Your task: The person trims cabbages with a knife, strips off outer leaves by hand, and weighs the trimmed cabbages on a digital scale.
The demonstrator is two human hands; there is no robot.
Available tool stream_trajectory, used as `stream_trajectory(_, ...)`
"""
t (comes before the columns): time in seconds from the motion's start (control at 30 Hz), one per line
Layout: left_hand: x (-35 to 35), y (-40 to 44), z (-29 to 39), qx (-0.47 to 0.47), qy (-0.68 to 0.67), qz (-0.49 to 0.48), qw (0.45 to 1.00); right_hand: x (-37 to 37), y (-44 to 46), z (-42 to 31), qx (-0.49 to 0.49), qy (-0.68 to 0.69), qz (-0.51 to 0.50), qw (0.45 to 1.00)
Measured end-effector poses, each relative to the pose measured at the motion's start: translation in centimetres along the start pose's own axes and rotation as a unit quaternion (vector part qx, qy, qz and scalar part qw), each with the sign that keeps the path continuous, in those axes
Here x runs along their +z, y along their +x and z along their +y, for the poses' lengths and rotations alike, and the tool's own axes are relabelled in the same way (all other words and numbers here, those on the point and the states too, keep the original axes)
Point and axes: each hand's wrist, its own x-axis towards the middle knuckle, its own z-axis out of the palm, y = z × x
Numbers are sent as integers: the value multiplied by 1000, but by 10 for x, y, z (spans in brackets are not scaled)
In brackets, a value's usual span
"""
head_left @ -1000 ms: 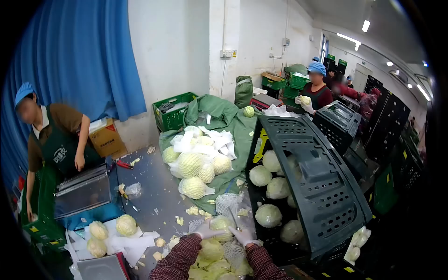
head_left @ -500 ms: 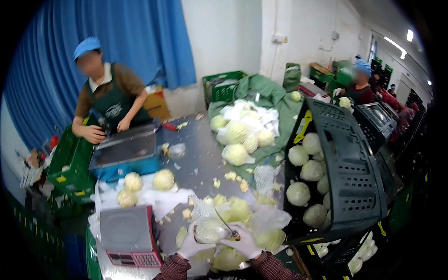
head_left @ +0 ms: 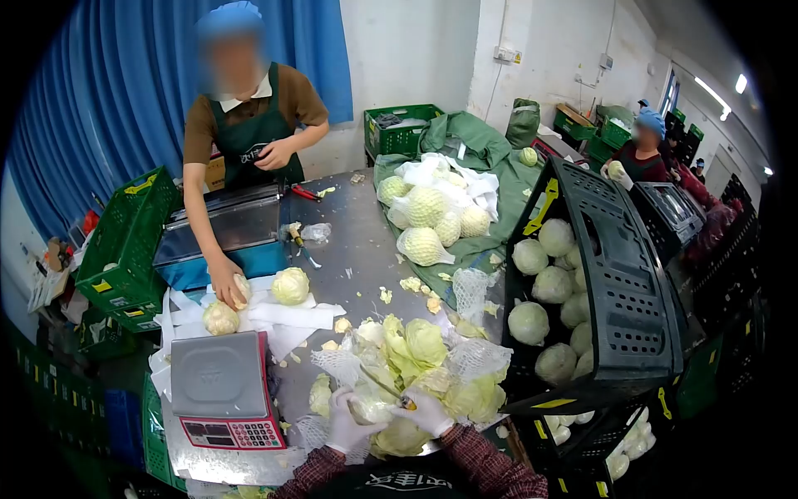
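Note:
My left hand (head_left: 347, 424), in a white glove, is closed around the side of a pale cabbage head (head_left: 371, 407). In my gloved right hand (head_left: 426, 413) is a knife (head_left: 384, 385), its handle gripped and its blade slanting up to the left over the cabbage. Loose cabbage leaves (head_left: 417, 345) lie heaped just beyond both hands. White foam netting (head_left: 339, 366) spreads left of the heap, and more netting (head_left: 480, 359) covers its right side. Part of the cabbage is hidden by my fingers.
A red-edged scale (head_left: 220, 378) stands on the left. Across the table a co-worker's hand (head_left: 224, 281) grips a cabbage near another cabbage (head_left: 290, 285). Netted cabbages (head_left: 426, 206) lie on green cloth. A tilted dark crate (head_left: 619, 283) on the right holds several wrapped cabbages.
The co-worker has straightened, moved right and reached down onto a cabbage by the scale. My knife's blade has tipped lower to the left. Both my hands stay at the same cabbage.

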Motion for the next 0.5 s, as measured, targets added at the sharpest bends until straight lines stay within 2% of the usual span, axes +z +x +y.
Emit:
stream_trajectory(0.13, -9, 5, -24, 12, 17, 16, 1000, 8, -11, -6, 12, 31, 17, 999)
stream_trajectory(0.2, -16, 13, -16, 1, 5, -26, 1000, 16, -14, -5, 27, 136, 47, 989)
stream_trajectory(0.23, -18, 16, -15, 1, 7, -27, 1000, 17, -13, -7, 28, 137, 48, 989)
stream_trajectory(0.3, -16, 33, -15, -83, -49, -89, 991, 10, -10, -9, 69, 36, 91, 993)
stream_trajectory(0.37, -11, 35, -26, -27, -97, -43, 994, 12, -6, -18, 52, 123, 111, 985)
stream_trajectory(0.43, 1, 27, -24, 57, -78, -32, 995, 0, -5, -43, -41, 25, 101, 994)
stream_trajectory(0.47, 4, 24, -4, 62, -78, -31, 995, 6, -3, -47, -5, 15, 64, 998)
stream_trajectory(0.5, 0, 15, 12, 37, -30, -68, 997, 12, -2, -50, -56, -40, 121, 990)
